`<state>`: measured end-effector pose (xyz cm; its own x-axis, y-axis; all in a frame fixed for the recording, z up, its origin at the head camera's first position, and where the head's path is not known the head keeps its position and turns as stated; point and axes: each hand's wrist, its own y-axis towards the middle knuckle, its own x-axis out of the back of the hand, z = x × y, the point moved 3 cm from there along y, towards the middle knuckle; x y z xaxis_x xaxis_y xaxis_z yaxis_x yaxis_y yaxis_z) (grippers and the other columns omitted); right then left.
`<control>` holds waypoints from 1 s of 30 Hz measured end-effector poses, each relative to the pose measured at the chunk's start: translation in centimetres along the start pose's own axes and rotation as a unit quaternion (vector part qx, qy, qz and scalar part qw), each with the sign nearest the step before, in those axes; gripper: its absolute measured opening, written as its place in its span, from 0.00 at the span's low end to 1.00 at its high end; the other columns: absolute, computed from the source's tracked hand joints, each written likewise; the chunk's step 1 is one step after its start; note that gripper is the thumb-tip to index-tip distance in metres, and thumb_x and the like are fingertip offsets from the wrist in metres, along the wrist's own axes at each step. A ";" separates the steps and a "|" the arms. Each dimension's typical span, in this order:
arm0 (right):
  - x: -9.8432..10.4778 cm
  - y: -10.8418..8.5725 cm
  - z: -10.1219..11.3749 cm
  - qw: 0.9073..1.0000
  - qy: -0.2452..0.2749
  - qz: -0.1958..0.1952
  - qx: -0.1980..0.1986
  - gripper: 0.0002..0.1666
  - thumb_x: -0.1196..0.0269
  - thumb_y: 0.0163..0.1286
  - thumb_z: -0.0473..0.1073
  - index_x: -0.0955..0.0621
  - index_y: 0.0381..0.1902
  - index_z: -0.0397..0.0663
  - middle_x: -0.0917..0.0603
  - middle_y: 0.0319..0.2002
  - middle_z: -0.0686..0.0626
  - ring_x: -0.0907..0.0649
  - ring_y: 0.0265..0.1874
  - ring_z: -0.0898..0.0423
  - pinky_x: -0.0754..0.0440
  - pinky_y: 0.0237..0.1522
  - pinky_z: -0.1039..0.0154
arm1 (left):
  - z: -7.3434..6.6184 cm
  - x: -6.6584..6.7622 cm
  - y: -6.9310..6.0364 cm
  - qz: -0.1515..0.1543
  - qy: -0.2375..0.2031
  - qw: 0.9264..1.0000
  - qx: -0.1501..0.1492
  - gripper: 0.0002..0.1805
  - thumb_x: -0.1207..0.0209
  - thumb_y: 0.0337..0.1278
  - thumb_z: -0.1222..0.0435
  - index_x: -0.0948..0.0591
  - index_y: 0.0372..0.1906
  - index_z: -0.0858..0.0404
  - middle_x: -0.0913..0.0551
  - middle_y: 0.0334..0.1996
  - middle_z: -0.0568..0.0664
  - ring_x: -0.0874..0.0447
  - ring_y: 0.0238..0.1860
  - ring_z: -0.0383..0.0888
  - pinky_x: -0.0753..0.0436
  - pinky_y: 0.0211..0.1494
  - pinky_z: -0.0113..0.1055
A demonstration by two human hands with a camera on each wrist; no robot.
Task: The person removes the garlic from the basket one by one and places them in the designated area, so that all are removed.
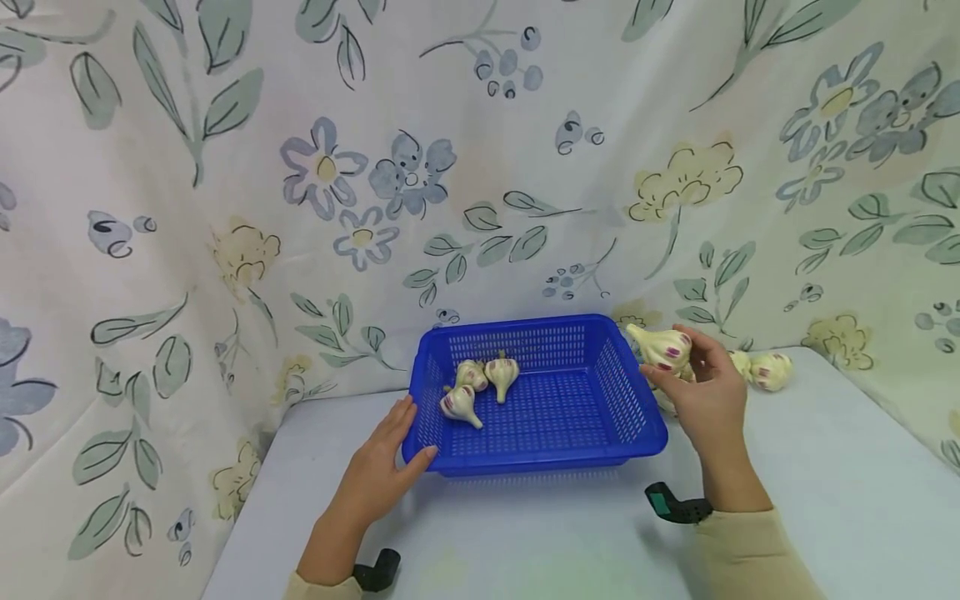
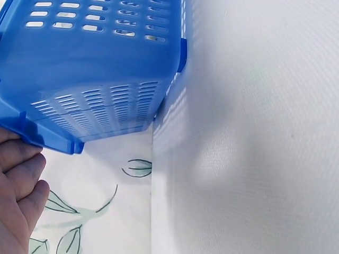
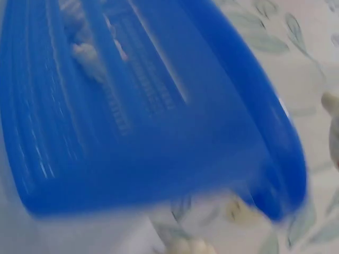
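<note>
A blue slotted plastic basket [image 1: 555,408] stands on the white table. Three garlic bulbs [image 1: 472,379], white with purple marks, lie together in its left part. My left hand [image 1: 382,467] rests against the basket's left rim near the front corner, fingers fairly straight; in the left wrist view its fingers [image 2: 24,177] touch the rim. Just off the basket's right rim, at about rim height, my right hand [image 1: 712,392] pinches another garlic bulb [image 1: 663,348] between thumb and fingers. Part of that bulb [image 3: 333,127] shows at the edge of the blurred right wrist view.
More garlic bulbs [image 1: 770,372] lie on the table right of the basket, partly hidden behind my right hand. A floral curtain [image 1: 495,167] hangs behind the white table [image 1: 525,533] and down its left side.
</note>
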<state>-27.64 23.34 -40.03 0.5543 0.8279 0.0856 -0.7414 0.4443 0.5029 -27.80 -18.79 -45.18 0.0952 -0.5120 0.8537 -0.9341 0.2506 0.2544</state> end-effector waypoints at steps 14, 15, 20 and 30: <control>8.6 2.1 -6.4 0.970 -0.095 -0.016 -0.224 0.42 0.31 0.64 0.48 0.35 0.73 0.73 0.35 0.73 0.61 0.39 0.74 0.63 0.34 0.68 0.70 | 0.2 -0.3 -0.1 -0.001 -0.009 1.000 -0.009 0.44 0.47 0.63 0.36 0.37 0.75 0.59 0.43 0.77 0.47 0.45 0.77 0.51 0.35 0.73 0.56; 9.1 2.2 -7.0 0.966 -0.090 -0.016 -0.244 0.42 0.32 0.65 0.49 0.36 0.73 0.74 0.37 0.74 0.62 0.42 0.75 0.62 0.34 0.66 0.73 | 0.2 -0.2 -0.1 -0.001 -0.009 1.000 -0.011 0.45 0.48 0.62 0.36 0.37 0.75 0.59 0.43 0.77 0.47 0.45 0.77 0.51 0.35 0.73 0.56; 10.8 2.2 -9.8 0.946 -0.059 -0.036 -0.318 0.46 0.32 0.65 0.51 0.41 0.75 0.74 0.45 0.77 0.63 0.51 0.78 0.59 0.42 0.72 0.65 | 0.1 -0.2 -0.1 0.001 -0.010 1.000 -0.008 0.44 0.46 0.63 0.38 0.37 0.75 0.60 0.43 0.77 0.48 0.45 0.77 0.51 0.36 0.73 0.56; 11.8 1.1 -14.1 0.910 0.043 -0.064 -0.407 0.58 0.23 0.52 0.54 0.41 0.76 0.67 0.48 0.77 0.65 0.50 0.76 0.65 0.48 0.76 0.63 | 0.1 -0.1 -0.1 0.000 -0.006 1.000 -0.004 0.42 0.43 0.64 0.42 0.38 0.75 0.60 0.43 0.77 0.48 0.45 0.77 0.51 0.36 0.73 0.56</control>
<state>-27.24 38.41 -50.55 0.6503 0.7595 -0.0145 -0.7266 0.6164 -0.3035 -27.71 -18.84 -45.32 0.0904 -0.5212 0.8486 -0.9317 0.2568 0.2570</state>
